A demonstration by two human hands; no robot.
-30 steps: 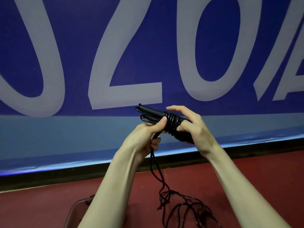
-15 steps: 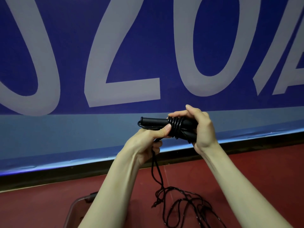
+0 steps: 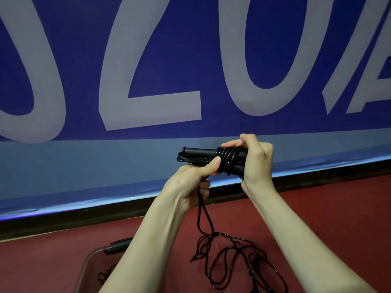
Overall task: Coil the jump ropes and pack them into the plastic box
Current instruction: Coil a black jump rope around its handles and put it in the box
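Note:
A black jump rope [image 3: 227, 158] is held at chest height, its cord wound several turns around its black handles. My right hand [image 3: 257, 160] grips the handles' right end, fingers curled over the top. My left hand [image 3: 191, 185] holds the cord from below, thumb pressed against the windings. Loose black cord [image 3: 204, 212] hangs from my left hand down to a tangled pile on the floor [image 3: 239, 261]. A clear plastic box [image 3: 88, 263] sits at the lower left, partly hidden by my left forearm, with some dark cord inside.
A blue banner with large white characters [image 3: 148, 81] covers the wall ahead. Below it run a light-blue strip and a dark baseboard [image 3: 63, 220]. The floor [image 3: 338, 208] is dark red.
My right hand has rolled over the handles, fingers now curled on top. The bundle has levelled out and moved slightly right. More cord is wound on.

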